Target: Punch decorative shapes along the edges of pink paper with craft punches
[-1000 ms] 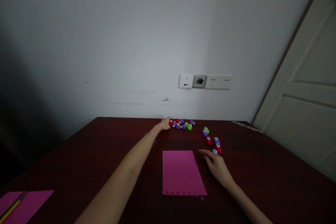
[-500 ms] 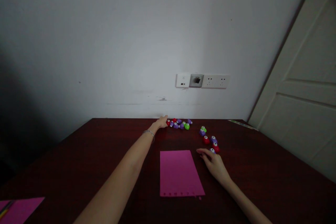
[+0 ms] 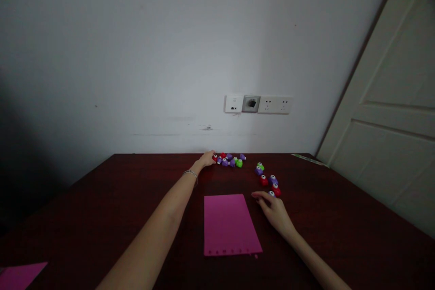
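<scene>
At 12 o'clock from the pink rectangular paper sheet point(image 3: 229, 224), red, purple and green rounded, apparently plastic pieces point(image 3: 224, 162) are bunched near the table's point(image 3: 136, 190) far edge, so the left arm is stretched long. The left hand point(image 3: 206, 159) is placed at the bunch's 9 o'clock side, by a red piece point(image 3: 215, 158); its opening and hold cannot be told. The right hand point(image 3: 278, 215), loosely curled, is rested at 3 o'clock, seemingly for support, beside a looser group point(image 3: 263, 180); whether anything is gripped cannot be told.

Your left hand point(image 3: 207, 158) reaches far forward on an outstretched arm; your right hand point(image 3: 274, 211) rests nearer, its fingers bent, thumb below them.
</scene>
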A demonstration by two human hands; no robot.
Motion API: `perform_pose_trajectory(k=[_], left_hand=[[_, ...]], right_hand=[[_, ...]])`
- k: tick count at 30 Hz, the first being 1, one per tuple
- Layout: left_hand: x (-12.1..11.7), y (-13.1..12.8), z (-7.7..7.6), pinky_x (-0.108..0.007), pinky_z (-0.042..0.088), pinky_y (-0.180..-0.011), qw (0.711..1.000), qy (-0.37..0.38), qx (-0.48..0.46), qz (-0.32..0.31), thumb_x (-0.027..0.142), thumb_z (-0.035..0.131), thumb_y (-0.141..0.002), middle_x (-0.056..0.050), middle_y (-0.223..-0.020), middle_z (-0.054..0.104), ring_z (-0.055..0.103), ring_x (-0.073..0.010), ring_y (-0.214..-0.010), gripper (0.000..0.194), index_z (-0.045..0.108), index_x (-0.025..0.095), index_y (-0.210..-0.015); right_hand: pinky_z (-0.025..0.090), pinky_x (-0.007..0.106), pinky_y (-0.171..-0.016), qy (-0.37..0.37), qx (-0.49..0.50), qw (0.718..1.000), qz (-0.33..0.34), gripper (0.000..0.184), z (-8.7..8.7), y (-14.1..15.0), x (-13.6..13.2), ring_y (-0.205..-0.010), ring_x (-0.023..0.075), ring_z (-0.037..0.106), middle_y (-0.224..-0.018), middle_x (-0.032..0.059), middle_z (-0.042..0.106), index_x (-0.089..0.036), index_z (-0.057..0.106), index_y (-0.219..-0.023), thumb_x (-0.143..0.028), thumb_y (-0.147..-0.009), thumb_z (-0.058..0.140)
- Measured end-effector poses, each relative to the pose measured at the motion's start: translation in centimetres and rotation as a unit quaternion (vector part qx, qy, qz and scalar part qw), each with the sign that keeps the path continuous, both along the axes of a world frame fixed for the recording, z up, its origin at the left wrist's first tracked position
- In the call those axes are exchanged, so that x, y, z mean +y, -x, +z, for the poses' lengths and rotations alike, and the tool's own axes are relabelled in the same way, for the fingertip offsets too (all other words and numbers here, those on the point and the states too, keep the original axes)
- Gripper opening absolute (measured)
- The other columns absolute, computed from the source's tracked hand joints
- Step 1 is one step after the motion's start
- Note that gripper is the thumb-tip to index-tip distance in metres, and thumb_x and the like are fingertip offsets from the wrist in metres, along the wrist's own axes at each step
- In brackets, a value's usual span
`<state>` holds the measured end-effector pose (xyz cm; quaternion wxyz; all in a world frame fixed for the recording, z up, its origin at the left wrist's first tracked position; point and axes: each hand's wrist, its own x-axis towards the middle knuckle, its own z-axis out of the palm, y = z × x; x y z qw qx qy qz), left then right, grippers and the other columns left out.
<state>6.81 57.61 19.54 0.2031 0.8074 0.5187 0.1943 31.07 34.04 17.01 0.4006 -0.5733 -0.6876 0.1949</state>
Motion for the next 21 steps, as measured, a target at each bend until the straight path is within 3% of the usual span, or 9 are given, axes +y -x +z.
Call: perform_pose_trajectory(k=[3, 9, 15, 21], left_hand=[[0.4, 0.1, -0.6, -0.024, 0.043, -0.073, 1.0, -0.011, -0.01, 0.006, 0.013, 0.064, -0.067, -0.006, -0.097, 0.06, 0.056, -0.0169, -0.085, 0.038, 0.052, 0.014, -0.104], [0.5, 0.5, -1.1, -0.023, 0.041, -0.068, 0.997, -0.034, -0.05, 0.037, 0.014, 0.066, -0.063, -0.003, -0.086, 0.06, 0.055, -0.0151, -0.076, 0.041, 0.047, 0.014, -0.1], [-1.1, 1.3, -0.1, -0.024, 0.04, -0.067, 0.988, -0.066, -0.126, 0.065, 0.014, 0.068, -0.061, -0.001, -0.082, 0.056, 0.055, -0.0145, -0.074, 0.045, 0.042, 0.016, -0.097], [-4.5, 1.8, 1.4, -0.022, 0.042, -0.065, 0.975, -0.072, -0.205, 0.046, 0.013, 0.069, -0.059, 0.001, -0.085, 0.054, 0.056, -0.0103, -0.071, 0.045, 0.038, 0.018, -0.091]], right_hand=[[0.046, 0.034, -0.086, 0.006, 0.004, 1.0, 0.003, 0.029, 0.1, 0.0, 0.0, -0.093, 0.0204, 0.061, -0.097, 0.0068, 0.067, -0.017, 0.062, -0.095, -0.022, -0.078, 0.039], [0.047, 0.034, -0.084, -0.008, 0.022, 1.0, 0.001, 0.027, -0.1, 0.0, 0.2, -0.09, 0.0205, 0.062, -0.094, 0.0064, 0.068, -0.018, 0.064, -0.091, -0.022, -0.077, 0.041], [0.047, 0.034, -0.082, -0.023, 0.041, 0.999, -0.005, 0.025, -0.5, -0.1, 0.3, -0.088, 0.021, 0.062, -0.091, 0.0055, 0.069, -0.019, 0.066, -0.087, -0.022, -0.075, 0.045], [0.046, 0.034, -0.082, -0.033, 0.045, 0.998, 0.001, 0.026, -0.8, -0.3, 0.5, -0.088, 0.0208, 0.062, -0.091, 0.0054, 0.069, -0.02, 0.066, -0.088, -0.02, -0.074, 0.044]])
